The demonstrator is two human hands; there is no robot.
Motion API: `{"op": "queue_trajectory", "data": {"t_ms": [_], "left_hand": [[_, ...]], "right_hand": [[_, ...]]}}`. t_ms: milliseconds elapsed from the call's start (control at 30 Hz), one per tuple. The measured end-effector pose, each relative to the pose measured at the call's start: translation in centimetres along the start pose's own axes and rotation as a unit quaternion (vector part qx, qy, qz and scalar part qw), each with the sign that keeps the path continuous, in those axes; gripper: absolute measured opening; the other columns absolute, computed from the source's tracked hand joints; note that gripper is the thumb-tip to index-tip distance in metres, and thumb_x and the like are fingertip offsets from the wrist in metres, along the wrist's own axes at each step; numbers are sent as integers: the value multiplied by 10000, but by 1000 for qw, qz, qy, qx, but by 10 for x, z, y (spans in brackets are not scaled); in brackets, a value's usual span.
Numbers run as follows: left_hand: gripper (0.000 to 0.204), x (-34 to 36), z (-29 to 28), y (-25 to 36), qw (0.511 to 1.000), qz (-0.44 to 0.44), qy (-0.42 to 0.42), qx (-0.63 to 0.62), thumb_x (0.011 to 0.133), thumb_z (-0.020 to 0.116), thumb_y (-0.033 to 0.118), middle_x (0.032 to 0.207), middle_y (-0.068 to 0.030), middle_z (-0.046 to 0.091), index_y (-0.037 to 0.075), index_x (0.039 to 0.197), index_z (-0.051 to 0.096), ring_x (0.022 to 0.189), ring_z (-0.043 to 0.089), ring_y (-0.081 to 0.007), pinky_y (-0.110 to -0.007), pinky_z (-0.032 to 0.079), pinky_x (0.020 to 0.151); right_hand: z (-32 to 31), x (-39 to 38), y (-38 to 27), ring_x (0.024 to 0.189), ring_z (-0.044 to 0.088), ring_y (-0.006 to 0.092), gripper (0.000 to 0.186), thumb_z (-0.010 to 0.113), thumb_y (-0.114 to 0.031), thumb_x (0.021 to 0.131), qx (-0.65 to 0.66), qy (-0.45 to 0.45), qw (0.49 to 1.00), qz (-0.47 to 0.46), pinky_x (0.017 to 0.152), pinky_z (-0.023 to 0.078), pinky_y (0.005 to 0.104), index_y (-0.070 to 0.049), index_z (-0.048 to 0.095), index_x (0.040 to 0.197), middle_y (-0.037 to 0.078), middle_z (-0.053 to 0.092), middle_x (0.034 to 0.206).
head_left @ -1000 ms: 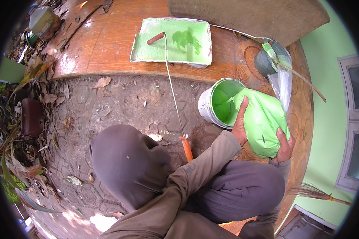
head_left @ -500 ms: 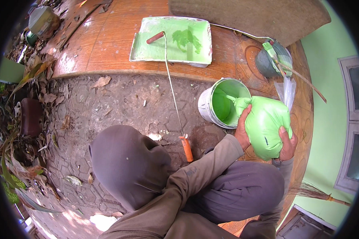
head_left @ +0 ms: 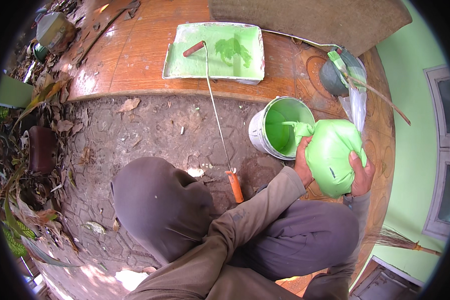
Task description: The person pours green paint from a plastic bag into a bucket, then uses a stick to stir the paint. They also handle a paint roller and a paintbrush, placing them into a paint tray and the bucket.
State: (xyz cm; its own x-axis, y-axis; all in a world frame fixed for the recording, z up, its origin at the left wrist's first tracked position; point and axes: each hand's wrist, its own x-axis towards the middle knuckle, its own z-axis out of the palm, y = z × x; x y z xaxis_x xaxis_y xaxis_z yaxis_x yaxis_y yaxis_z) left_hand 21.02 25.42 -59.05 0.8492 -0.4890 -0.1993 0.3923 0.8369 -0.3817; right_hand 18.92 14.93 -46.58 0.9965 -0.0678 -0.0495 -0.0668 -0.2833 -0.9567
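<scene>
Both my hands hold a bulging plastic bag of light green paint (head_left: 333, 155) beside a white bucket (head_left: 259, 131). My left hand (head_left: 303, 161) grips the bag near its gathered neck. My right hand (head_left: 361, 173) is wrapped round the bag's right side, thumb on top. The twisted neck points left over the bucket's rim, and green paint (head_left: 277, 128) runs from it into the bucket. Farther off, a paint tray (head_left: 195, 68) coated in green lies on the tiled ledge. A paint roller (head_left: 215, 110) leans across the tray's front edge, its orange handle down on the paving near my knee.
A dark pot (head_left: 333, 80) with a green-stained brush and a stick stands at the back right. A brown board (head_left: 310, 22) lies behind the tray. Potted plants and dry leaves (head_left: 60, 122) line the left. A twig broom (head_left: 392, 239) rests near the green wall (head_left: 402, 165).
The bag has risen slightly and tipped a little toward the bucket, with both hands still on it. The clear plastic at its far end has shifted. Tray and roller stay put.
</scene>
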Motion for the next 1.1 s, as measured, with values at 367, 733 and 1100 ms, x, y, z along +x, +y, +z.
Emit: {"op": "queue_trajectory", "data": {"t_ms": [367,733,1100], "left_hand": [[498,2,-2,-1,999,-19,22,-24,868,427,383,1123,-177,641,9,1152,595,1030,617,-329,-448,474,958],[837,-7,20,12,986,14,-161,-48,862,443,705,1351,-182,506,28,1354,444,1228,501,-329,-467,379,1066],[783,2,8,9,999,7,-36,-35,898,424,659,1348,-198,505,26,1359,444,1211,513,-359,-491,383,1055]], "right_hand": [[1,7,-2,799,540,72,265,580,-151,933,-10,-2,1000,3,711,428,231,63,637,1077,22,622,903],[7,11,-4,839,563,93,284,580,-129,924,30,6,1000,2,749,444,244,76,620,1116,46,636,969],[3,11,2,892,588,115,297,569,-127,933,33,-7,999,-7,789,460,261,82,605,1140,74,642,1026]]}}
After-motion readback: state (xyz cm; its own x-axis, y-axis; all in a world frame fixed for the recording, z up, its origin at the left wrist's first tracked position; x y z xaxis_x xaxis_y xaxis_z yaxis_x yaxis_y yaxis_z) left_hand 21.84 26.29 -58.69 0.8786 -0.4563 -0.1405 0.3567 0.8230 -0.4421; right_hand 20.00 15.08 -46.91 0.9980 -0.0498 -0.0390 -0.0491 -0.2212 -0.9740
